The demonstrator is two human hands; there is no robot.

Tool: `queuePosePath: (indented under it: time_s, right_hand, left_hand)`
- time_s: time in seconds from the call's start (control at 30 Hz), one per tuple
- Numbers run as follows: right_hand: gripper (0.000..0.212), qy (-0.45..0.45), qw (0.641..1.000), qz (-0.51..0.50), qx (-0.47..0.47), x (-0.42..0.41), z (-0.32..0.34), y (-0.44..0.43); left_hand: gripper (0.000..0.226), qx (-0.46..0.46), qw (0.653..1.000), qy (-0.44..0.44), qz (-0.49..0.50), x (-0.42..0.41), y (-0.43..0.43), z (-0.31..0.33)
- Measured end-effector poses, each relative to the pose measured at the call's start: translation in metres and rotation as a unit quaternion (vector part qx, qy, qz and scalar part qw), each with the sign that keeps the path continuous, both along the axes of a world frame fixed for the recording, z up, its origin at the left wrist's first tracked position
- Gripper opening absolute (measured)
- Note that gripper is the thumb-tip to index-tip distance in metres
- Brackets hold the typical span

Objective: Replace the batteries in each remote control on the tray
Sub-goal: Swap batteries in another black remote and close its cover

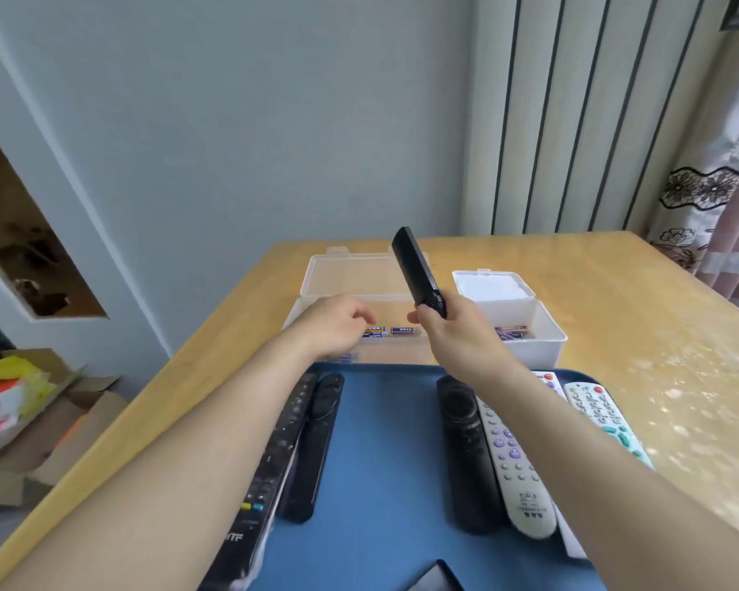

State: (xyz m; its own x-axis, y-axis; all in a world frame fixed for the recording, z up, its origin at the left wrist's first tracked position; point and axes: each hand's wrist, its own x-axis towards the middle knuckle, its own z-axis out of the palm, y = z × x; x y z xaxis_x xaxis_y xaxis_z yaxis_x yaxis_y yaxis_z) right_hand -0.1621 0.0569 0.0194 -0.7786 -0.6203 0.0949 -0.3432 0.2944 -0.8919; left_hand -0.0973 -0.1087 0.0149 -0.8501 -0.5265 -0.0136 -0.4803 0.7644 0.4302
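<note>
My right hand point(455, 330) grips the lower end of a black remote point(417, 270), which points up and away over the boxes. My left hand point(338, 324) hangs over the clear plastic box point(350, 275), fingers curled down toward the blue-labelled batteries point(395, 331) inside; whether it holds one is hidden. On the blue tray point(380, 462) lie two black remotes point(312, 445) at the left under my left forearm, and at the right a black remote point(466, 454), a white remote with purple buttons point(515, 462) and a white remote with teal buttons point(606, 415).
A white box point(530, 330) with its lid open holds more batteries at the right, behind the tray. A small black piece point(434, 577) lies at the tray's near edge. The wooden table point(636, 313) meets a wall. Cardboard boxes point(39, 420) sit on the floor at the left.
</note>
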Motion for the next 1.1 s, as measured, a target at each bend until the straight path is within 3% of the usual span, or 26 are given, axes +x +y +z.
queuePosePath:
  time_s: [0.23, 0.4, 0.53, 0.6, 0.8, 1.1]
  right_hand:
    - [0.023, 0.115, 0.990, 0.002, 0.086, -0.005, -0.001, -0.009]
    - [0.022, 0.167, 0.979, 0.014, 0.118, -0.004, -0.001, -0.011]
    - [0.022, 0.189, 0.975, 0.018, 0.119, -0.004, 0.000, -0.014]
    - [0.022, 0.197, 0.973, 0.021, 0.122, -0.002, -0.002, -0.018]
    - [0.016, 0.200, 0.964, 0.023, 0.176, -0.002, -0.006, -0.029]
    - [0.017, 0.128, 0.988, 0.004, 0.082, -0.008, -0.009, -0.035]
  left_hand:
    - [0.049, 0.005, 0.997, -0.073, -0.029, -0.009, -0.007, 0.008]
    - [0.033, 0.043, 0.997, -0.048, -0.051, 0.000, -0.024, 0.023]
    - [0.033, 0.063, 0.982, -0.152, -0.088, 0.009, -0.027, 0.021]
    - [0.035, 0.079, 0.980, -0.162, -0.081, 0.009, -0.026, 0.016]
    - [0.031, 0.128, 0.976, -0.165, -0.063, 0.000, -0.020, 0.014]
    - [0.033, 0.153, 0.963, -0.181, -0.130, -0.014, -0.003, 0.017]
